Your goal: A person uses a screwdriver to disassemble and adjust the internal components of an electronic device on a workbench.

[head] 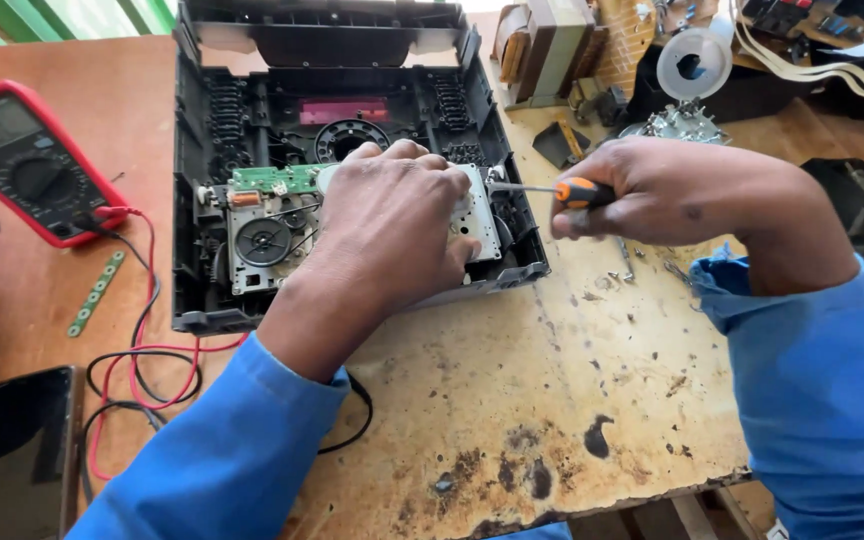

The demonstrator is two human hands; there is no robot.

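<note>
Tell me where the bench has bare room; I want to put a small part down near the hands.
Bare: the worn tabletop in front of the opened black casing, between the sleeves. Crowded: left side, with the multimeter, its leads and a phone; far right corner, heaped with parts.

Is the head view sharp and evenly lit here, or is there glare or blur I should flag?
Head view: bright daylight, mostly sharp; the left hand on the opened black plastic cassette chassis and the right hand gripping the orange-handled screwdriver are crisp. Mild glare on the worn wooden tabletop; top corners slightly washed out.
</note>
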